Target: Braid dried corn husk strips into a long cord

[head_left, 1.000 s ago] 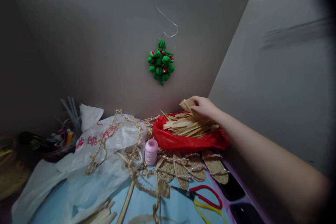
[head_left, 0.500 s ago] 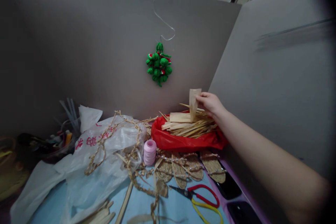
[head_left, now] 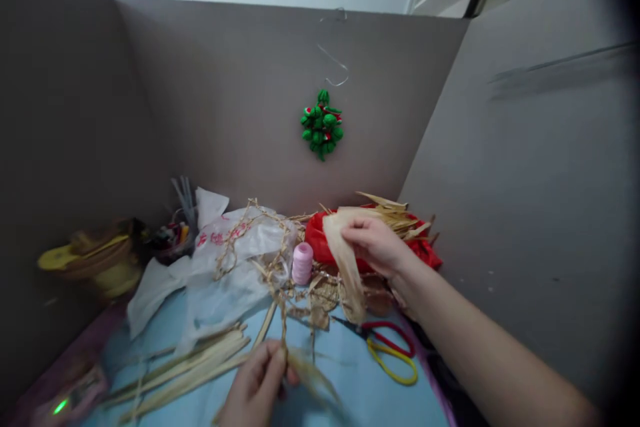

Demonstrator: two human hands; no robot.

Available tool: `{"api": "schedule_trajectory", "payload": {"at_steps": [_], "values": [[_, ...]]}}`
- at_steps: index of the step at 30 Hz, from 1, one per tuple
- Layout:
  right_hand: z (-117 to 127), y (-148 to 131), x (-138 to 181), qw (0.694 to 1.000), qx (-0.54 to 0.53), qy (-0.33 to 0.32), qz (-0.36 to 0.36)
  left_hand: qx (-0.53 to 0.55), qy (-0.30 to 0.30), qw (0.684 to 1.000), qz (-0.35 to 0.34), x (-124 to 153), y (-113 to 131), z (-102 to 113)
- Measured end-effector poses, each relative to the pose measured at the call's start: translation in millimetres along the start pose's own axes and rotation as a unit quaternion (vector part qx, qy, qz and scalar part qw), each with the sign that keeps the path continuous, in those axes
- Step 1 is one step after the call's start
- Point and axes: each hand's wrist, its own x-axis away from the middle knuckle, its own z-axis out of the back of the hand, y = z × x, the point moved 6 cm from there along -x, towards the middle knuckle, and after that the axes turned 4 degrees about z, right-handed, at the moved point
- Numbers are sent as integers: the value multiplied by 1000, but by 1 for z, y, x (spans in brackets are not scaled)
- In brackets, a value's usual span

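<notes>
My right hand [head_left: 376,245] is closed on a wide pale corn husk strip [head_left: 344,253] that hangs down in front of the red bag [head_left: 425,250] of husk strips. Low in the view, my left hand [head_left: 257,383] pinches the lower end of a braided husk cord [head_left: 283,320] that runs up toward the white plastic bag [head_left: 235,267]. A pink thread spool [head_left: 302,263] stands between the two bags. Small woven straw sandals [head_left: 325,295] lie behind the hanging strip, partly hidden.
Scissors with red and yellow handles [head_left: 393,350] lie on the blue mat [head_left: 360,393] at right. Long husk strips [head_left: 185,373] lie at left. Grey partition walls enclose the desk; a green knitted ornament [head_left: 323,123] hangs on a wire hook. A cluttered pen holder [head_left: 173,237] stands at left.
My right hand lifted a husk strip out of the red bag and brought it toward me. The view tilted down and left, and my left hand with the braid came into sight.
</notes>
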Motion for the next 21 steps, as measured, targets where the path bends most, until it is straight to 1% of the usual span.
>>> {"api": "schedule_trajectory", "payload": {"at_steps": [1,3,5,7,10,13,15,18,21], "values": [[-16,14,15,999,12,-29,-17,22,18,1000,-11,0,3,2],[-38,40,43,998,39,-42,-32,76,32,997,-12,2,3,4],[-53,63,67,996,56,-48,-52,135,41,990,-3,5,0,4],[-62,83,87,995,55,-49,-68,180,19,984,-7,7,-2,0],[-69,103,113,995,37,-43,-80,216,-18,976,-28,8,-5,-6],[-72,117,132,994,26,-49,-94,197,-10,979,-51,5,-12,-9],[-72,123,140,995,19,-54,-84,159,-7,984,-75,3,-16,-11],[-69,128,145,998,3,-51,-33,104,-7,989,-102,2,-22,-12],[-66,132,144,999,10,-33,17,75,-10,991,-114,3,-22,-14]]}}
